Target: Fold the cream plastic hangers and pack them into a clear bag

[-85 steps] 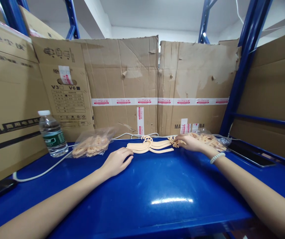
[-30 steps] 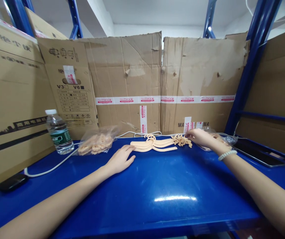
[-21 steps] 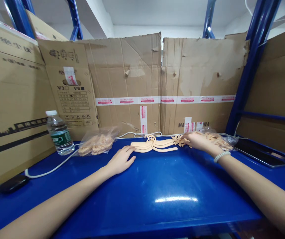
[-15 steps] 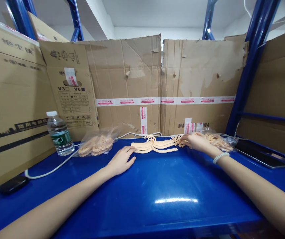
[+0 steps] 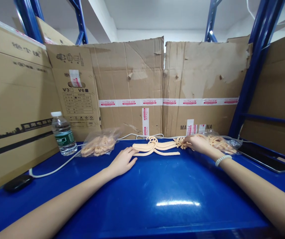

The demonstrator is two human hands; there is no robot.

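Several peach plastic pieces with long curved arms and hook-like tops, which look like clothes hangers (image 5: 166,145), lie stacked flat on the blue table (image 5: 172,186). My left hand (image 5: 123,161) rests palm down at their left end, fingertips against the arms and thumb held apart. Past their right end is a loose pile of small curved peach pieces (image 5: 179,142). Over this pile my right hand (image 5: 199,144), with a beaded bracelet at the wrist, has its fingers bent and drawn together. Its fingertips are partly hidden among the small pieces.
Clear plastic bags of peach parts lie at left (image 5: 97,144) and behind my right hand (image 5: 223,142). A water bottle (image 5: 64,136), a black mouse (image 5: 18,183), a white cable (image 5: 50,173) and a phone (image 5: 265,159) are on the table. Cardboard sheets (image 5: 130,83) stand behind.
The whole view has shifted slightly, so everything appears a little further right. Both hands keep nearly the same places, left at the hangers and right at the small pieces.
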